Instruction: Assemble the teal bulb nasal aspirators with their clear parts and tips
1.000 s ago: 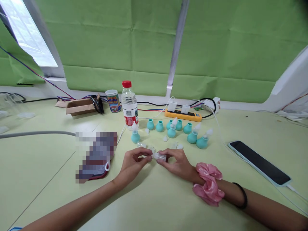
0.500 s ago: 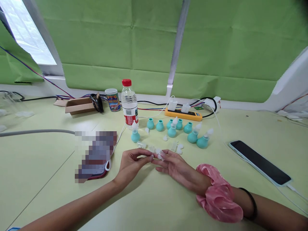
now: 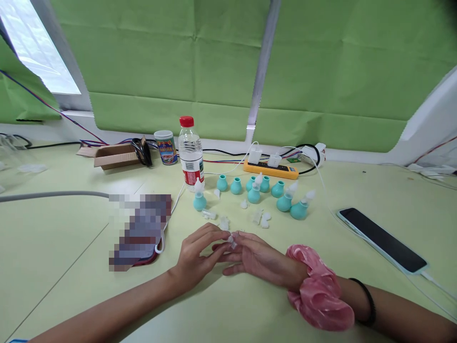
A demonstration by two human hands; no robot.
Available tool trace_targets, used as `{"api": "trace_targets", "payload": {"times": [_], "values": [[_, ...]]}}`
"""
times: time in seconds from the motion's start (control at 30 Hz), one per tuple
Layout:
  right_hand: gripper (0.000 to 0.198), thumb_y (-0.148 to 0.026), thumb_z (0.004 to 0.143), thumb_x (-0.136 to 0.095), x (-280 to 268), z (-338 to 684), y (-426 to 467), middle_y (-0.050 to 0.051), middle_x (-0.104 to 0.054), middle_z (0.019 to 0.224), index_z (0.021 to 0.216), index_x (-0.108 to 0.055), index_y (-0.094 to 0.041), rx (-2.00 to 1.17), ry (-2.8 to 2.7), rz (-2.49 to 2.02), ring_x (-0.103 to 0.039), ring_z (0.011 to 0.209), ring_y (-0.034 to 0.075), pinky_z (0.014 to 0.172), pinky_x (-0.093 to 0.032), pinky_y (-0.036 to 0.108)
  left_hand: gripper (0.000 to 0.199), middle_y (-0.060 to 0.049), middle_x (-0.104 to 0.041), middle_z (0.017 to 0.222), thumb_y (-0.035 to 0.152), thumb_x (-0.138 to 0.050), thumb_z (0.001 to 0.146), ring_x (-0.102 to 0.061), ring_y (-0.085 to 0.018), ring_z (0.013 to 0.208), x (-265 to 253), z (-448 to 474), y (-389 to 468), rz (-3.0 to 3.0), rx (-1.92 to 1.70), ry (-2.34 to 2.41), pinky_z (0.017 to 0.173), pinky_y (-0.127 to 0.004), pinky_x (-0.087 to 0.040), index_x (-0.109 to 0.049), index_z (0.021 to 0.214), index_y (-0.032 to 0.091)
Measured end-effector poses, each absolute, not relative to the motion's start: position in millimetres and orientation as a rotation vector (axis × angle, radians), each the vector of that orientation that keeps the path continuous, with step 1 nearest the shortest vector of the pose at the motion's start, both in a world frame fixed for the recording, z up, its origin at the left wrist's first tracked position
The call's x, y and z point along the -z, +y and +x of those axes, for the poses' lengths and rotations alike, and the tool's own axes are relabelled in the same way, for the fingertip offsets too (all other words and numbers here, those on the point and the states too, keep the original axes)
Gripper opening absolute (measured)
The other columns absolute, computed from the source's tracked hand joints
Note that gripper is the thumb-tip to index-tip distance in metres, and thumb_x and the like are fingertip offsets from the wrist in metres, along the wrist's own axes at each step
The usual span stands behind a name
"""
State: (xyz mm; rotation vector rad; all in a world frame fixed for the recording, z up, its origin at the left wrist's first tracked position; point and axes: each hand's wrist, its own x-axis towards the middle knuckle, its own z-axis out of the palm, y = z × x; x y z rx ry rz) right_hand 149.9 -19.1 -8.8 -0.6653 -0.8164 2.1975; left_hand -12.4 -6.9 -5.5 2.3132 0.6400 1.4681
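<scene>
Between the fingertips of my left hand and my right hand is a small clear plastic piece. Both hands pinch it just above the table, and the fingers partly cover it. Beyond them lie a clear tube, a frosted plastic piece, another clear tube and white plastic bits. Two pointed white tips lie farther back, one a translucent tip. Several teal squeeze bulbs stand behind; some, like the left bulb, carry translucent nozzles, while others, like the open-necked bulb, are bare.
A water bottle with a red cap stands behind the bulbs, beside a printed can and a cardboard box. An orange power strip lies at the back. Phones lie at left and right, with cables trailing.
Both hands have drawn slightly toward me, away from the loose parts, bringing the small clear piece along. My left fingers have come closer to my right fingertips around it.
</scene>
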Motion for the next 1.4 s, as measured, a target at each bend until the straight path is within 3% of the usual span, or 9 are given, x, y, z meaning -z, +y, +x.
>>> {"api": "trace_targets", "payload": {"times": [0.27, 0.5, 0.73, 0.9, 1.4], "values": [[0.025, -0.036, 0.08, -0.049, 11.4, 150.0, -17.5, 0.006, -0.063, 0.081, 0.086, -0.054, -0.013, -2.233, -0.805, -0.706, -0.061, 0.08, 0.02, 0.077, -0.041, 0.038, 0.025, -0.009, -0.061, 0.078, 0.0, -0.053, 0.073, -0.053, -0.017, 0.076, 11.8, -13.7, 0.8, 2.589, -1.504, 0.432, 0.062, -0.03, -0.048, -0.054, 0.095, 0.012], [0.025, -0.035, 0.081, -0.049, 8.9, 149.8, -18.5, 0.005, -0.063, 0.077, 0.09, -0.054, -0.013, -2.236, -0.821, -0.669, -0.062, 0.077, 0.019, 0.079, -0.039, 0.039, 0.023, -0.015, -0.061, 0.096, 0.007, -0.042, 0.08, -0.051, -0.023, 0.088, 9.2, -25.8, 3.8, 3.001, -1.293, 0.311, 0.066, -0.037, -0.048, -0.052, 0.101, 0.011], [0.023, -0.035, 0.081, -0.049, 9.7, 150.5, -16.5, 0.004, -0.061, 0.075, 0.085, -0.054, -0.013, -2.258, -0.794, -0.669, -0.061, 0.076, 0.018, 0.08, -0.039, 0.039, 0.026, -0.014, -0.065, 0.094, 0.008, -0.036, 0.082, -0.056, -0.021, 0.078, -4.9, -27.0, 1.3, 3.282, -1.274, 0.258, 0.063, -0.038, -0.045, -0.056, 0.099, 0.013], [0.019, -0.033, 0.083, -0.046, 12.2, 150.3, -16.3, 0.0, -0.059, 0.068, 0.082, -0.053, -0.015, -2.268, -0.743, -0.617, -0.058, 0.068, 0.013, 0.078, -0.04, 0.037, 0.024, -0.013, -0.067, 0.087, 0.009, -0.039, 0.081, -0.057, -0.021, 0.088, -3.1, -31.0, 3.4, 3.512, -1.225, 0.116, 0.069, -0.039, -0.045, -0.058, 0.094, 0.012], [0.019, -0.032, 0.084, -0.043, 8.8, 150.1, -15.8, 0.003, -0.06, 0.079, 0.088, -0.053, -0.015, -2.276, -0.728, -0.574, -0.056, 0.08, 0.014, 0.081, -0.038, 0.035, 0.034, -0.011, -0.063, 0.087, 0.006, -0.045, 0.074, -0.056, -0.021, 0.091, 2.1, -21.6, -1.8, 2.792, -1.242, 0.473, 0.07, -0.033, -0.05, -0.045, 0.107, 0.013]]}}
